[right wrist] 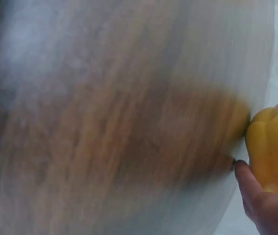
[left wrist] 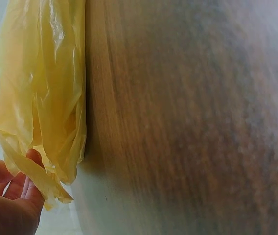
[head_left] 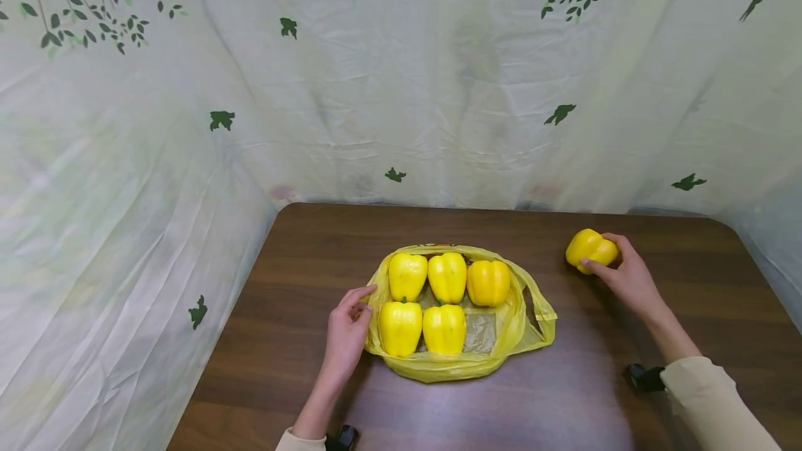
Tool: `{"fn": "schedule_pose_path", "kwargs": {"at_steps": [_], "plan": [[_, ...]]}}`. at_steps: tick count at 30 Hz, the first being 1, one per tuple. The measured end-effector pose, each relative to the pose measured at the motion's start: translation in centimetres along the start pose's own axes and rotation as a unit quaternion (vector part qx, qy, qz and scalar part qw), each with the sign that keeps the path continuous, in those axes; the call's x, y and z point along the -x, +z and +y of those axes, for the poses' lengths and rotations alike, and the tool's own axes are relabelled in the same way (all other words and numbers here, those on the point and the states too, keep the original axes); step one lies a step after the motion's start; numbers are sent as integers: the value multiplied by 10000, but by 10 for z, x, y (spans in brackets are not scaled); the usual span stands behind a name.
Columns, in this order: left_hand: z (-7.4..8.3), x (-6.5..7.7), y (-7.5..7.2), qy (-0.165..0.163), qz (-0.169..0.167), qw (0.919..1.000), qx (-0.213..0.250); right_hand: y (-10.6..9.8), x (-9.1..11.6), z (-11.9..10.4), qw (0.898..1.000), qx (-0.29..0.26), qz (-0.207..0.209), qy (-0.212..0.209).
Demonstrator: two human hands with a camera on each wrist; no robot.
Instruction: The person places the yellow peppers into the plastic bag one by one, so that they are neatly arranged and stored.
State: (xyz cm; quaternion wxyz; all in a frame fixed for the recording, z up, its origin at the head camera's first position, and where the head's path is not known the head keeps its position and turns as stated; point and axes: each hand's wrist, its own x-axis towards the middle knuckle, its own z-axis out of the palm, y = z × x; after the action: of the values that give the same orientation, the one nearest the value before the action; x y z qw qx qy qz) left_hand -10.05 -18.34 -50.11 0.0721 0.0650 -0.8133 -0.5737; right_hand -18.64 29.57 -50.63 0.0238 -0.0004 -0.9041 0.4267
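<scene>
A yellow plastic bag (head_left: 438, 369) lies open-mouthed on the table, with several yellow bell peppers (head_left: 447, 277) arranged in two rows inside it. At the bag's left rim, my left hand (head_left: 348, 326) holds the edge. The left wrist view shows a crumpled strip of the bag (left wrist: 36, 178) between the fingers of that hand. Toward the table's far right, my right hand (head_left: 629, 280) grips another yellow bell pepper (head_left: 589, 249) between thumb and fingers. In the right wrist view, the thumb lies along the side of this bell pepper (right wrist: 273, 147).
The brown wooden table (head_left: 301, 263) has rounded far corners. Behind it and on the left hangs a pale curtain (head_left: 401, 89) printed with leaves and birds. Within the bag, a bare patch of its bottom (head_left: 480, 333) shows at the front right. A handle loop (head_left: 541, 319) spreads to the right.
</scene>
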Motion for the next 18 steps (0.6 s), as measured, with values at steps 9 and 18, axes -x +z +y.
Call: {"fn": "schedule_pose_path", "kwargs": {"at_steps": [9, 18], "plan": [[1, -1, 0, -9, 5, 10000, 0, 3, 3, -2, 9979, -621, 5, 187], [0, -1, -1, 14, 21, 10000, 8, 2, 14, -2, 9968, -700, 142, 365]]}}
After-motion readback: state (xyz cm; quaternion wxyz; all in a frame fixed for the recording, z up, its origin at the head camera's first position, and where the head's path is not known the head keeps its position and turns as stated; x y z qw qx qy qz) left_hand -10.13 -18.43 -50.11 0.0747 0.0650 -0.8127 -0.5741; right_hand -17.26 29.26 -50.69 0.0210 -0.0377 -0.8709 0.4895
